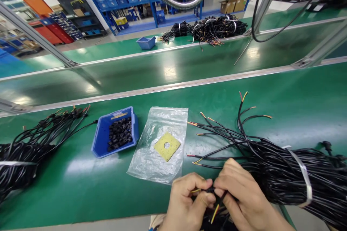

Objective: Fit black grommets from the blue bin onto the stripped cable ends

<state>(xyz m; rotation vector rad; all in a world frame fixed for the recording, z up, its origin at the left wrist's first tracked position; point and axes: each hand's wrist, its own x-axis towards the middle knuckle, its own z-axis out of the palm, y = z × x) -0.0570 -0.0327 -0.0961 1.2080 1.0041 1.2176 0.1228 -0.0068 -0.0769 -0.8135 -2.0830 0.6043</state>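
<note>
Both hands meet at the table's front edge, closed around black cable. My left hand (187, 202) pinches a cable end with thumb and forefinger, and a thin yellow wire shows between its fingers. Against it, my right hand (244, 193) grips a black cable (216, 212) whose yellow and red wires point down below the fingers. A small dark piece sits between the fingertips, mostly hidden, so I cannot tell its shape. Just right of my hands lies a thick bundle of black cables (279, 175), tied with a white band (305, 177), its stripped ends fanning leftward.
A clear zip bag (148, 151) lies left of my hands with a yellow square sponge (161, 146) on it. Further left stands a blue bin (98, 146) of small black parts (119, 133). Another cable bundle (21, 166) lies at far left. Metal rails (173, 88) cross behind.
</note>
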